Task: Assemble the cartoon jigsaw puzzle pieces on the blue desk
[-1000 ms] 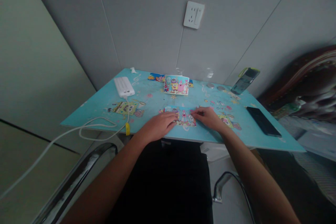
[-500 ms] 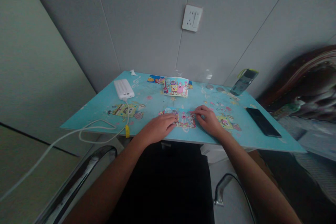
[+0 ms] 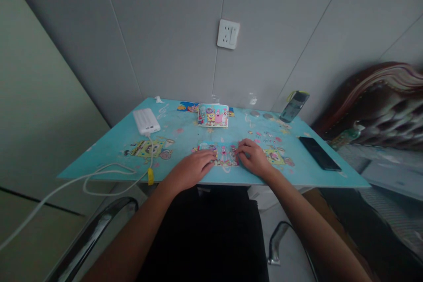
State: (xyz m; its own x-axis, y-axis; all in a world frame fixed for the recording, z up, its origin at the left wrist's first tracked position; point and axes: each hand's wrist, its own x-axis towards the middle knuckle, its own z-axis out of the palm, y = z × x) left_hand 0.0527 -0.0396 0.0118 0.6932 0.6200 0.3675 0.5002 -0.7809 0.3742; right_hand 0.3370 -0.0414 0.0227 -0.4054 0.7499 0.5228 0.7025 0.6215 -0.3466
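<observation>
Colourful cartoon puzzle pieces point(image 3: 228, 154) lie flat near the front edge of the light-blue table point(image 3: 115, 150), with a bare blue gap at their upper middle. My left hand point(image 3: 193, 167) rests on their left side, fingers together; whether anything is under the fingertips is hidden. On the right side my right hand point(image 3: 253, 157) touches the pieces with curled fingers, and what it may hold is too small to make out. Behind them a cartoon picture card point(image 3: 213, 115) leans upright, with a blue printed strip point(image 3: 187, 106) behind it.
A white power bank point(image 3: 146, 121) with a white cable point(image 3: 112, 172) lies at the left. A black phone point(image 3: 319, 153) lies at the right, and a dark bottle point(image 3: 294, 106) stands at the back right. A wall socket point(image 3: 228, 34) is above the table.
The view has shifted, so the table appears farther left and slightly lower. My right hand's fingers are more curled in and lie closer over the right side of the pieces.
</observation>
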